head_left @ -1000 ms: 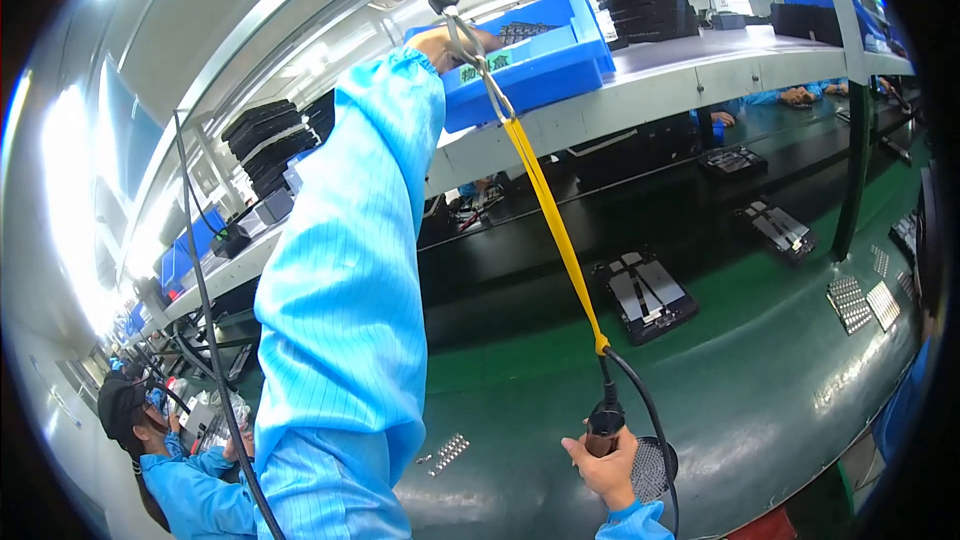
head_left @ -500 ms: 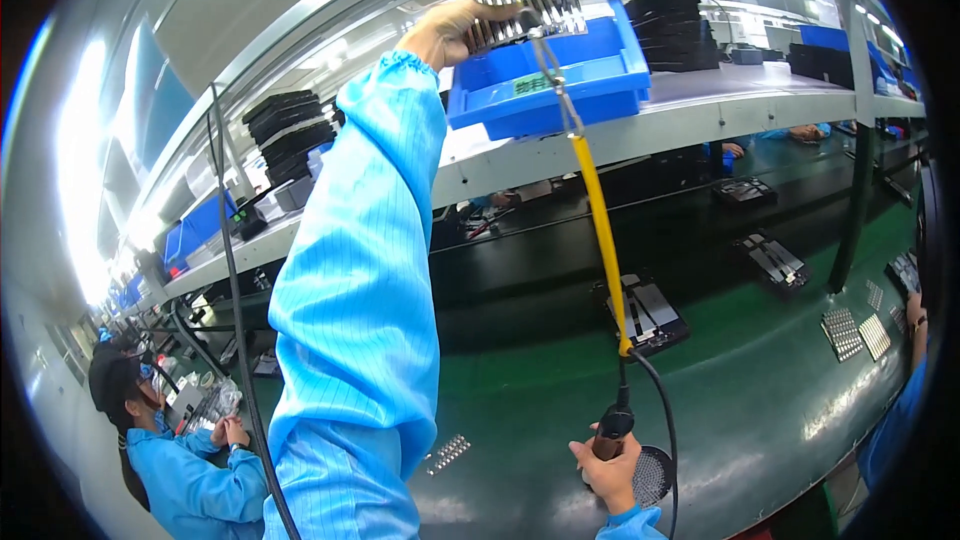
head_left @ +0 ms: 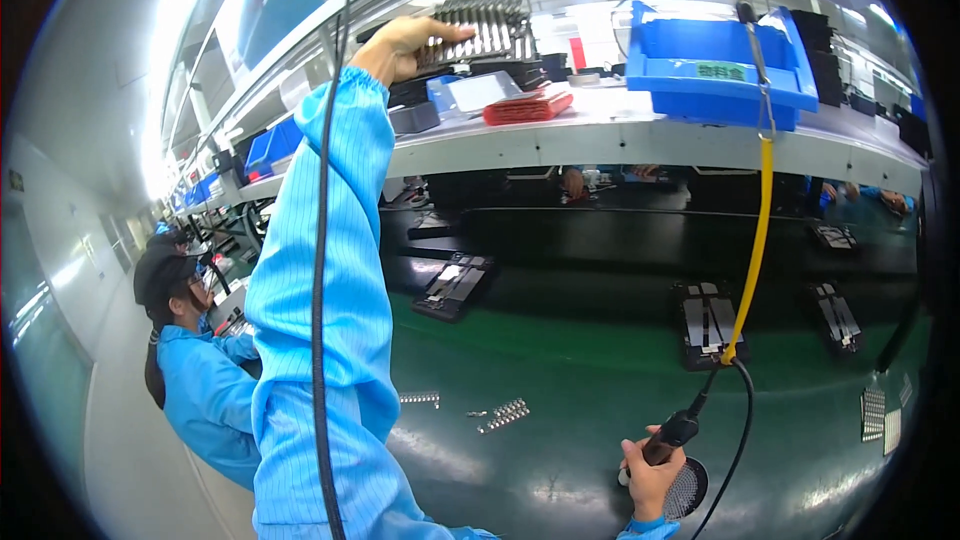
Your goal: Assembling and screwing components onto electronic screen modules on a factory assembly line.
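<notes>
My left hand (head_left: 400, 42) is raised at arm's length above the shelf, its fingers closed on the edge of a silver ribbed metal piece (head_left: 488, 28) with rows of slots. Low on the right, my right hand (head_left: 652, 478) is wrapped round a dark electric screwdriver (head_left: 672, 433). A black cable and a yellow cord (head_left: 762, 230) run up from the tool to a metal hook near the blue bin. Beside that hand, partly behind it, is a round dark dish (head_left: 692, 488) with a dotted surface. The screwdriver's tip cannot be made out.
A blue bin (head_left: 722, 100) and a red packet stack (head_left: 530, 107) stand on the shelf (head_left: 600, 140). Flat devices, one a dark device (head_left: 710, 325), lie on the dark belt. Small metal parts (head_left: 505, 415) lie on the green bench. A black cable (head_left: 320, 320) hangs before my left sleeve; a co-worker (head_left: 205, 380) is at left.
The view has swung left. My left hand has carried the ribbed metal piece leftward, away from the blue bin. My right hand still grips the screwdriver beside the dish.
</notes>
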The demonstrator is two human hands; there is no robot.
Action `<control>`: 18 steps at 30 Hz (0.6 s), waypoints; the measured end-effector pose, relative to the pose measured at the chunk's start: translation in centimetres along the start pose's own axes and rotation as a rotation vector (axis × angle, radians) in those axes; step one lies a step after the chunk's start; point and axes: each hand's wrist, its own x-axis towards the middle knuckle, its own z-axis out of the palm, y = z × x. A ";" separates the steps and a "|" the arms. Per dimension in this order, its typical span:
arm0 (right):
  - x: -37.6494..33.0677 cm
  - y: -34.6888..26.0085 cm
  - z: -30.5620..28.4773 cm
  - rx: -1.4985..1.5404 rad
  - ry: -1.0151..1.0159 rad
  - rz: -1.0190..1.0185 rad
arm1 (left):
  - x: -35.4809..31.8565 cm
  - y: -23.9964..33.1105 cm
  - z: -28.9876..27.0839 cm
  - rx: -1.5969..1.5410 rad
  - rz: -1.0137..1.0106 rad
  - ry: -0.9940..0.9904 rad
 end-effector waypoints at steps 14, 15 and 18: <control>0.0 1.0 1.1 -0.070 0.006 0.016 | -1.0 -10.2 -4.4 -0.196 -0.224 0.261; 0.0 1.0 0.9 -0.092 0.015 0.009 | -0.7 -10.3 -3.6 -0.159 -0.231 0.311; 0.0 1.0 0.9 -0.090 -0.001 -0.014 | 0.2 -10.8 -4.2 -0.111 -0.244 0.381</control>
